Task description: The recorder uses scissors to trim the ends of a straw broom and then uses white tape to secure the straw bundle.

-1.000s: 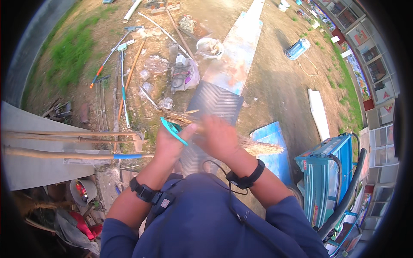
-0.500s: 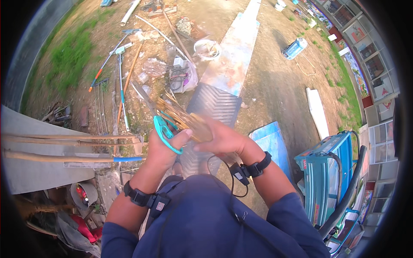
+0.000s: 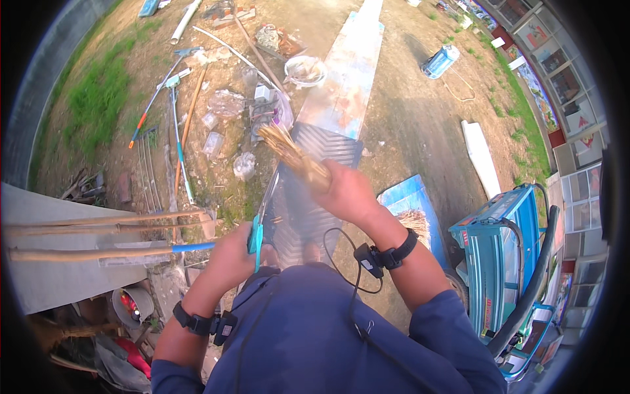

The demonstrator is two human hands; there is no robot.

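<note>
**Straw bundle gripped over a ridged metal sheet in a cluttered yard**

Seen from above, a person in a dark blue top stands on bare dirt. The left hand (image 3: pixel 231 257), a black band at its wrist, is closed around the teal handles of a pair of scissors (image 3: pixel 261 220), whose blades point up and away from the body. The right hand (image 3: pixel 349 192), with a black wrist strap and a loose cable, is clenched around a bundle of dry straw (image 3: pixel 290 152); the frayed end fans out to the upper left, tilted away from the body. Both hands hang above a corrugated metal sheet (image 3: pixel 321 148) lying on the ground straight ahead, and the scissors sit just beside the bundle's lower end, not touching it.

To the person's left, long wooden poles (image 3: pixel 98 230) lie across a grey slab (image 3: pixel 59 282), one with a blue handle end. To the right, a blue board (image 3: pixel 407 194) carries a second tuft of straw (image 3: pixel 415 222), and a blue machine (image 3: pixel 508 243) with a black hose stands near it.

Further out, a long painted plank (image 3: pixel 351 72) runs away from the sheet. Rakes and long-handled tools (image 3: pixel 174 118), clear plastic scraps (image 3: pixel 226 102) and a white bucket (image 3: pixel 305 69) litter the ground to its left. A blue canister (image 3: pixel 438 61) and a white board (image 3: pixel 481 156) lie well apart on the right.
</note>
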